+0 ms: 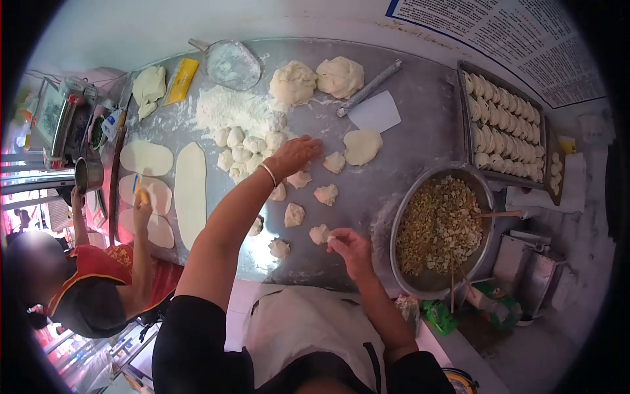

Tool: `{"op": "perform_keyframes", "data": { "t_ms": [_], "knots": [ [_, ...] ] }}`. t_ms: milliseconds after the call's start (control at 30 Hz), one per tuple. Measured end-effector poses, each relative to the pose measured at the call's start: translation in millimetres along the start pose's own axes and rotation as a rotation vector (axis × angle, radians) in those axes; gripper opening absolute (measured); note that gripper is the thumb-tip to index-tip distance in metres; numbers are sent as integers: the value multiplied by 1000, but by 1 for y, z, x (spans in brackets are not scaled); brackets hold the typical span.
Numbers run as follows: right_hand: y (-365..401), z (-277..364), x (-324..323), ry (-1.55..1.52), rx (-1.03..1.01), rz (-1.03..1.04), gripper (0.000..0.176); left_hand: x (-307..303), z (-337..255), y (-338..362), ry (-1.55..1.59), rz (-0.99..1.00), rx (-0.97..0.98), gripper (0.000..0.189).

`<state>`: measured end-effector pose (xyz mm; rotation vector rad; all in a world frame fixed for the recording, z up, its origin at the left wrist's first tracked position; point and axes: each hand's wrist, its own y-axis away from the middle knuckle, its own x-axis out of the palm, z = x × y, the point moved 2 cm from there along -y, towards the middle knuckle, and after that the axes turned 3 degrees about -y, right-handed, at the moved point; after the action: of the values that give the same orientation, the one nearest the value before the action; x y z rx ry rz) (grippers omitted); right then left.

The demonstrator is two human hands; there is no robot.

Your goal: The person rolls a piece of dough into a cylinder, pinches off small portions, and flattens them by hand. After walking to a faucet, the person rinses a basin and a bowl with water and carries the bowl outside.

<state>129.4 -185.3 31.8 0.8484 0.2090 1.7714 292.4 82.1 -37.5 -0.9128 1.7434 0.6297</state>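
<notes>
My left hand [298, 156], a bracelet at its wrist, stretches over the metal table with its fingers extended. It lies beside a cluster of floured dough balls [252, 146] and just above a rough dough piece [300, 179]. Near the front edge, my right hand [351, 249] pinches the side of a small gathered dough ball [319, 234]. Similar lumps, including one dough lump [294, 215], sit between my hands. A flattened dough round [362, 146] lies right of my left hand. What is under my left palm is hidden.
A large bowl of chopped filling [491, 217] stands right; behind it is a tray of dumplings [482, 169]. A rolling pin [371, 88], white scraper [377, 113] and large dough mounds [293, 83] lie at the back. A co-worker [108, 282] holds a brush over dough sheets [146, 158] on the left.
</notes>
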Motion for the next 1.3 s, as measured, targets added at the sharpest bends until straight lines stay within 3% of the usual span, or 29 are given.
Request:
{"op": "perform_keyframes", "data": {
  "t_ms": [100, 200, 400, 533, 633, 733, 933, 1033, 1133, 1233, 1300],
  "knots": [
    [-2, 5, -6, -23, 0, -4, 17, -15, 8, -10, 267, -36, -289, 37],
    [-11, 6, -9, -50, 27, -22, 21, -23, 3, -14, 289, 62, -581, 38],
    [-23, 10, -5, -61, 3, -44, 24, -16, -5, -16, 117, -177, -504, 56],
    [-23, 9, -7, 2, 26, -84, 23, -22, -15, -4, 121, -198, -409, 60],
    [-27, 17, 12, -4, -96, -122, 22, -6, -5, -4, 167, -170, -394, 57],
    [-47, 29, 22, 183, -175, -96, 17, -7, -6, -5, 314, -279, -530, 51],
    [-156, 58, 39, 474, -419, -72, 20, 9, -7, 11, 384, -381, -601, 47],
    [-199, 70, 49, 736, -406, -52, 23, 9, -9, 11, 405, -408, -616, 48],
    [-231, 64, 55, 1190, -619, 41, 17, 10, -11, 7, 329, -364, -566, 49],
    [-251, 48, 60, 1260, -495, -29, 17, 19, -12, 4, 301, -404, -588, 48],
    [-260, 39, 58, 1297, -533, -42, 17, 20, -19, 10, 336, -522, -651, 46]
  ]
}}
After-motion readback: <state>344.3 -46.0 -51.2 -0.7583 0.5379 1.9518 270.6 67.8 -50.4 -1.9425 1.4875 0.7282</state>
